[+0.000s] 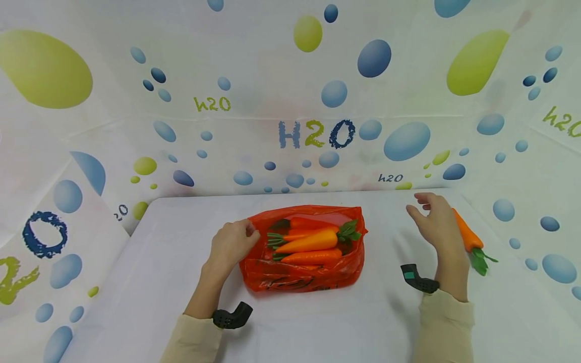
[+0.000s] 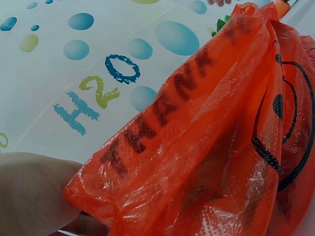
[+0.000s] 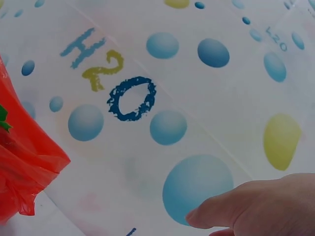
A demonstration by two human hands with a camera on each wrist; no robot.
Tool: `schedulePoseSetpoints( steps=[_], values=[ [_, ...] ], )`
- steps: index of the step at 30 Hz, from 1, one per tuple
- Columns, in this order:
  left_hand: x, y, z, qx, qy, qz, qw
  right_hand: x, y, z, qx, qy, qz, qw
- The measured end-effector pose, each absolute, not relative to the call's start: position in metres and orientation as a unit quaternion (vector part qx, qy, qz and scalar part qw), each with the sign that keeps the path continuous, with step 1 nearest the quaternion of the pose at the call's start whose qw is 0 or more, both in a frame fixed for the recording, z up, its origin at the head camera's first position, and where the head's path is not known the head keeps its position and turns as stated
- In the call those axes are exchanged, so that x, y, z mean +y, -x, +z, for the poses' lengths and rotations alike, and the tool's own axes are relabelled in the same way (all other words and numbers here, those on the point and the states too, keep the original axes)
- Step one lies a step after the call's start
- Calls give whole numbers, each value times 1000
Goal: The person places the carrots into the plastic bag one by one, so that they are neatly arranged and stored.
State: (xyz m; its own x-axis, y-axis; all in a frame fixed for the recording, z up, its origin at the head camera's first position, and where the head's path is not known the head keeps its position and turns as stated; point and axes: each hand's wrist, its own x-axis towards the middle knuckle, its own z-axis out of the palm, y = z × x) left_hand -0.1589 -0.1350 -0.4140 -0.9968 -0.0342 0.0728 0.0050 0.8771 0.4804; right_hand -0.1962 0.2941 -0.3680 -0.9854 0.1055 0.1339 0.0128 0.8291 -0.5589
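A red plastic bag point(image 1: 299, 280) lies on the table with its mouth facing up, printed with black lettering that shows in the left wrist view. Several carrots point(image 1: 313, 241) with green tops are inside it. My left hand point(image 1: 232, 243) grips the bag's left rim between thumb and curled fingers; in the left wrist view the bag's corner runs into that hand point(image 2: 39, 191). To the right of the bag, my right hand point(image 1: 434, 219) is raised with loosely bent fingers and nothing in it. Beside it a single carrot point(image 1: 467, 232) lies partly hidden behind the hand and wrist.
A white table point(image 1: 317, 327) carries everything. Behind and around it hangs a white sheet point(image 1: 258, 65) with blue and green drops and H2O lettering. Each wrist wears a black camera mount, one on the left point(image 1: 233, 316) and one on the right point(image 1: 418, 280).
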Motion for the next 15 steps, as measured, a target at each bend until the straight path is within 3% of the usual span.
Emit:
schedulePoseSetpoints(
  steps=[9,15],
  values=[
    [-136,158,-414,-968,-9,-246,40,303,197,-371,-952,48,292,75],
    [-135,158,-413,-968,-9,-247,39,306,196,-372,-943,93,303,102]
  ],
)
